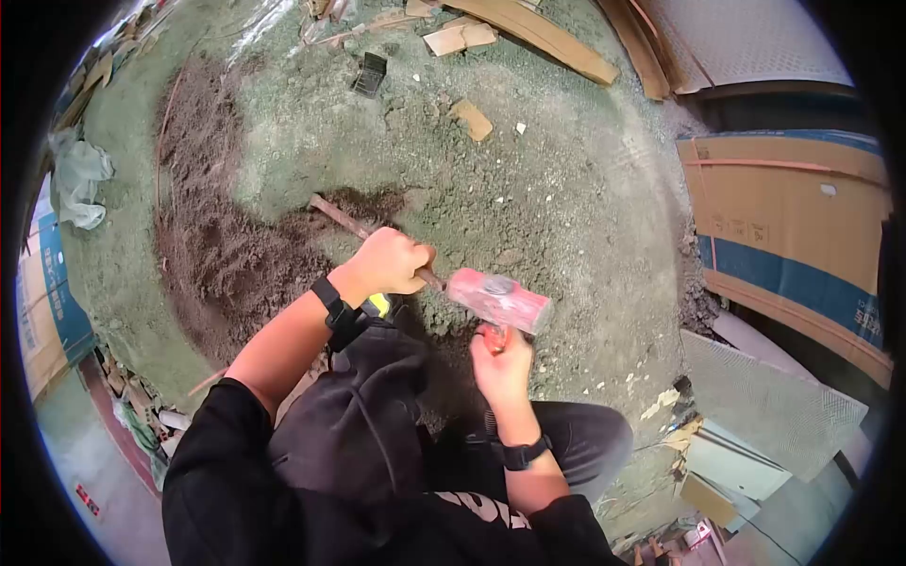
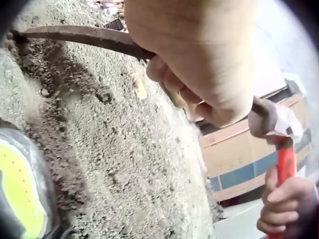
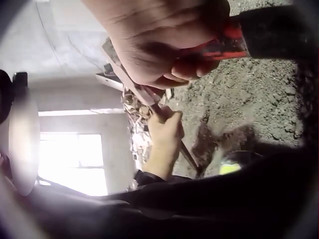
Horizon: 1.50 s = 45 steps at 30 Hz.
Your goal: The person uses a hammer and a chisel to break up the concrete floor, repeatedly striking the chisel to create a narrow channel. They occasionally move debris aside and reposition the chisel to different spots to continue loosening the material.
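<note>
My left hand (image 1: pixel 389 261) grips a long, rusty steel chisel (image 1: pixel 340 218) near its upper end. The chisel slants down to the left, and its far tip sits at the dug soil (image 1: pixel 212 245). In my right hand (image 1: pixel 503 368) is a hammer (image 1: pixel 500 300), held by its red handle. Its worn, reddish block head is right at the chisel's upper end in the head view. The left wrist view shows the fingers wrapped round the chisel, with the hammer head (image 2: pixel 264 118) at its end. Black bands circle both wrists.
Loose dark soil and grit cover the ground around a shallow hole. A shoe with a yellow patch (image 2: pixel 19 186) stands close by. Cardboard boxes (image 1: pixel 783 208) line the right side. Wood boards (image 1: pixel 538 36) and a small black plastic piece (image 1: pixel 370 74) lie farther off.
</note>
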Each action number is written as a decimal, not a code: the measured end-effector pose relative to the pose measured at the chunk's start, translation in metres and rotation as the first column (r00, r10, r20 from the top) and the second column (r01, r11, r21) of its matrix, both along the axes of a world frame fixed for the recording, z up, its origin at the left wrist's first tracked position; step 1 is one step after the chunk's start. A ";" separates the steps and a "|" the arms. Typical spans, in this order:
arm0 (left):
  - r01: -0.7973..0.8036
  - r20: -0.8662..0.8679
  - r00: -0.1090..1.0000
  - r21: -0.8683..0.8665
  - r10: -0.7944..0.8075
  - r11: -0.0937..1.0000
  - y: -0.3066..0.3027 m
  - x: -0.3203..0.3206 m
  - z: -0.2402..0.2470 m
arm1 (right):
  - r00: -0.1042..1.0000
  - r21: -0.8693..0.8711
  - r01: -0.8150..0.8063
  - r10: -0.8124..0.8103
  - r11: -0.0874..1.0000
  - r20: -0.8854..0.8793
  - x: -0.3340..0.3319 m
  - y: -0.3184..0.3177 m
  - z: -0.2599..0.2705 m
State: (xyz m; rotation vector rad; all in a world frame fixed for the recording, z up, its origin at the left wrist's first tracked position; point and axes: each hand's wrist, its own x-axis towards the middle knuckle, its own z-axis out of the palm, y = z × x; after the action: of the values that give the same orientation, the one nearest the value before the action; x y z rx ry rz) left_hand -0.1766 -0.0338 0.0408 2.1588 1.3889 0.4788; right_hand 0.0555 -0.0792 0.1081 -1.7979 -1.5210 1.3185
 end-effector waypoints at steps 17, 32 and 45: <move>-0.069 0.062 0.996 -0.013 0.069 0.998 0.006 -0.006 0.002 | 0.740 -0.430 0.378 -0.547 0.820 -0.393 -0.010 -0.013 0.021; -0.039 0.088 0.995 0.002 0.038 0.999 0.002 -0.010 0.000 | 0.756 -0.217 0.452 -0.501 0.865 -0.421 0.020 0.014 0.039; -0.001 0.075 0.997 -0.035 0.004 0.999 0.011 -0.010 -0.002 | 0.872 -0.332 0.310 -0.406 0.891 -0.274 -0.012 0.019 0.040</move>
State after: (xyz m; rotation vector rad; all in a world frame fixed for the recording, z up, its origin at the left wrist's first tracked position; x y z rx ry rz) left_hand -0.1868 -0.0223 0.0390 2.0900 1.3495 0.5279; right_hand 0.0438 -0.0601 0.1477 -1.7886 -0.7970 1.5997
